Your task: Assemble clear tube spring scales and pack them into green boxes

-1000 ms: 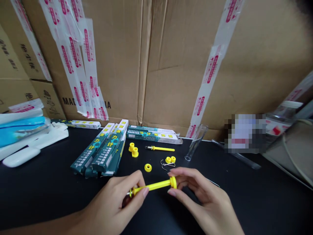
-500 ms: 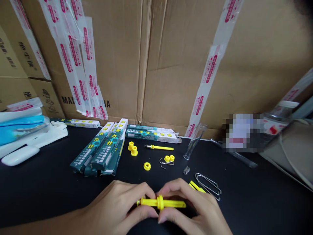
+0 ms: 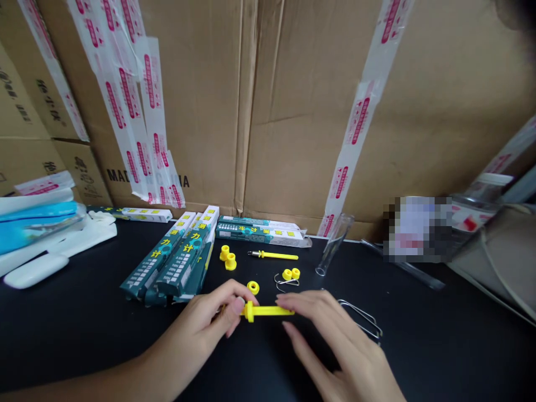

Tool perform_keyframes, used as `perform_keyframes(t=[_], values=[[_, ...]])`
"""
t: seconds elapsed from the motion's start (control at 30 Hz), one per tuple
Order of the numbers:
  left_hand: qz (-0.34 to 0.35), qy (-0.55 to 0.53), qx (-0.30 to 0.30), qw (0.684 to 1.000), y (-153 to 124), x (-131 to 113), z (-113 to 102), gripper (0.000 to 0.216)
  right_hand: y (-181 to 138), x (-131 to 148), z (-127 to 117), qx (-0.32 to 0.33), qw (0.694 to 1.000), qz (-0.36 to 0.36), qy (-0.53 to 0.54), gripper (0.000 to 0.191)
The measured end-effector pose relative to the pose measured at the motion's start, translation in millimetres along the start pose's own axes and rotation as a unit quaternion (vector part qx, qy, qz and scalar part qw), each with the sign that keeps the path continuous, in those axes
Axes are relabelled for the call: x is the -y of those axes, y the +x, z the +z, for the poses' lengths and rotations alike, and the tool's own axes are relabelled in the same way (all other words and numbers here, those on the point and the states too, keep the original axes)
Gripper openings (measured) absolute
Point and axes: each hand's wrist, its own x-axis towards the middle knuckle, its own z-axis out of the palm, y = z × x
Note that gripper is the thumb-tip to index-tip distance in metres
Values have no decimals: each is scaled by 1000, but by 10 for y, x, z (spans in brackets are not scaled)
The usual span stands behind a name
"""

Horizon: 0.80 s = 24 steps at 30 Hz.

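While my left hand (image 3: 218,319) pinches one end of a yellow rod (image 3: 274,310), a yellow collar (image 3: 250,311) sits around that rod just beside my fingertips. I judge the collar threaded on; whether it is fully seated I cannot tell, since my fingers hide that end. My right hand (image 3: 335,332) is spread at the rod's other end, thumb apart from the fingers; I cannot tell whether the fingertips touch the rod. The rod runs left to right over the black worktop (image 3: 84,340), well short of its far edge.

Much lies loose. Towards the far edge are a yellow ring (image 3: 253,288), two flanged yellow caps (image 3: 228,257) touching each other, and a second rod (image 3: 281,256) with no wide collar around it. Two small yellow rings (image 3: 291,273) sit by a bent wire hook (image 3: 281,288), and wire loops (image 3: 368,322) lie beside my right hand. A clear tube (image 3: 333,251) near the far edge seems to hold nothing, and another tube (image 3: 412,268) lies towards the right edge, so both look unused.
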Motion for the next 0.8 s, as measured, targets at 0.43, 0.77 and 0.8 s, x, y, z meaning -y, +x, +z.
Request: perform_keyframes(t=[0.43, 0.77, 0.8], values=[[-24, 24, -5, 999, -13, -68, -13, 38, -12, -319, 123, 75, 953, -13, -295, 47], [116, 81, -9, 990, -90, -110, -5, 25, 47, -243, -25, 105, 952, -57, -282, 24], [118, 86, -9, 989, -99, -97, -2, 25, 66, -231, -40, 105, 949, -73, -289, 26]])
